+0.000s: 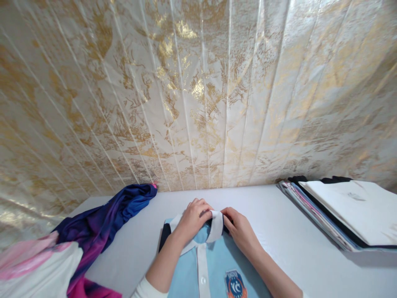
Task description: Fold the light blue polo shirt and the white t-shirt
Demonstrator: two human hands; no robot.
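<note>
- Collar (216, 225) of the light-blue polo shirt (214, 265) — pinched by left hand (194, 219) and right hand (240, 229), fingers closed on it.
- Collar-straightening seems in hand; both sides need evening.

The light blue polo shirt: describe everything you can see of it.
The polo shirt is light blue soft cloth with a white collar, white button strip, dark shoulder trim and an orange-and-blue chest badge. It lies front up on the white table, lower part out of frame. The left hand and right hand pinch its collar.
</note>
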